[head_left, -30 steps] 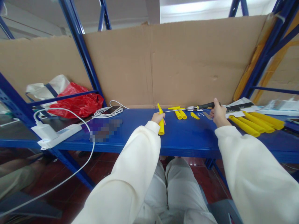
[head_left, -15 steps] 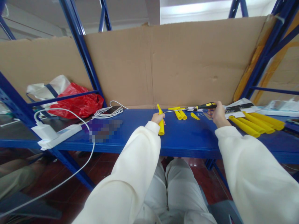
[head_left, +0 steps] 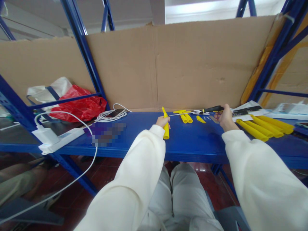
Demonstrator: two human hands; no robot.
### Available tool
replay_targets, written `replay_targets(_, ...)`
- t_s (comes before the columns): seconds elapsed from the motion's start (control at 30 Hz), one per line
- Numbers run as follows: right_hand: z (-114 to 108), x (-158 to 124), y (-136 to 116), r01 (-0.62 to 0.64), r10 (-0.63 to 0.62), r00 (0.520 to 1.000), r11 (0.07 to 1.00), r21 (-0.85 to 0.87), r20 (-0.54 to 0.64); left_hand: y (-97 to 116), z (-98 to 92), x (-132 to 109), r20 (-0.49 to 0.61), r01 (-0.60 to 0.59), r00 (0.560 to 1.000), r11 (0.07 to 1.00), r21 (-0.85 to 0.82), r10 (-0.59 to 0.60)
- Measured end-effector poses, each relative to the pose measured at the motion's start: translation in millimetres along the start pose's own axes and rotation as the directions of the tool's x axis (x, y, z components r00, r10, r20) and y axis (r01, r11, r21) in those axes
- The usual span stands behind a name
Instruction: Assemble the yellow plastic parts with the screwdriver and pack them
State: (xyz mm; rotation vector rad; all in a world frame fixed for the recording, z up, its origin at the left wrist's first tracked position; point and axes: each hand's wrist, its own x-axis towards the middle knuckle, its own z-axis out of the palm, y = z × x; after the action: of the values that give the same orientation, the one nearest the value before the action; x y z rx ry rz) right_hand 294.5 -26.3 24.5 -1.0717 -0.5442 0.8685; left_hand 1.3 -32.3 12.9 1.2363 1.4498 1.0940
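Note:
My left hand (head_left: pixel 162 121) is closed around a yellow plastic piece (head_left: pixel 166 132), a round tube with a tapered upper end, held upright over the table. In my right hand (head_left: pixel 225 117) is a screwdriver (head_left: pixel 213 109) with a black and yellow handle. Its long metal shaft runs leftward, and the tip reaches the yellow piece beside my left fingers; whether it sits on a screw is too small to see. Between my hands lie several yellow parts (head_left: pixel 186 119) and a small flat yellow piece (head_left: pixel 201 119).
Several yellow tubes (head_left: pixel 262 128) lie at the right of the blue table (head_left: pixel 192 144), near papers (head_left: pixel 250 109). A coiled white cable (head_left: pixel 112 116), a power strip (head_left: pixel 64 141) and a red bag (head_left: pixel 80 102) are at left. Cardboard (head_left: pixel 187 64) stands along the back.
The screwdriver has turned about its own length: its handle now shows mostly black where yellow showed before. Both hands stay in nearly the same place.

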Motion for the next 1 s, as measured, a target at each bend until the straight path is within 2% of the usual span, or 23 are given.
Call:
replay_targets(0.07, 0, -1, 1, 0.024, -0.026, 0.998, 0.998, -0.05, -0.052, 1, -0.1, -1, 0.004, 0.001, 1.0, 1.0, -0.002, -0.001)
replay_targets(0.17, 1, -5, 2, 0.103, -0.108, 0.993, 0.991, -0.082, -0.048, 2, 0.0, -3, -0.008, 0.003, 1.0, 1.0, -0.002, -0.003)
replay_targets(0.27, 3, -10, 1, 0.068, -0.074, 0.995, 0.994, -0.09, -0.064, 1, -0.3, -2, -0.025, 0.009, 1.0, 1.0, -0.001, -0.009)
replay_targets(0.4, 4, -12, -3, 0.024, -0.026, 0.999, 0.997, -0.074, -0.029, 1, -0.8, 0, -0.025, 0.008, 1.0, 1.0, -0.002, -0.009)
replay_targets(0.6, 0, -1, 4, 0.097, -0.1, 0.995, 0.991, -0.092, -0.028, 1, -0.6, 0, -0.031, 0.015, 0.999, 1.0, -0.018, -0.015)
replay_targets(0.73, 1, -5, 3, 0.059, -0.067, 0.996, 0.99, -0.13, -0.063, -1, -0.6, 1, -0.042, 0.02, 0.999, 0.999, -0.031, -0.021)
replay_targets(0.9, 5, -16, -5, 0.023, -0.024, 1.0, 0.996, -0.089, -0.006, -2, -0.2, 3, -0.033, 0.016, 0.999, 1.0, -0.027, -0.017)
replay_targets(1.0, 6, -18, -4, 0.07, -0.074, 0.997, 0.993, -0.099, -0.032, -1, -0.3, 3, -0.043, 0.019, 0.999, 0.999, -0.027, -0.02)
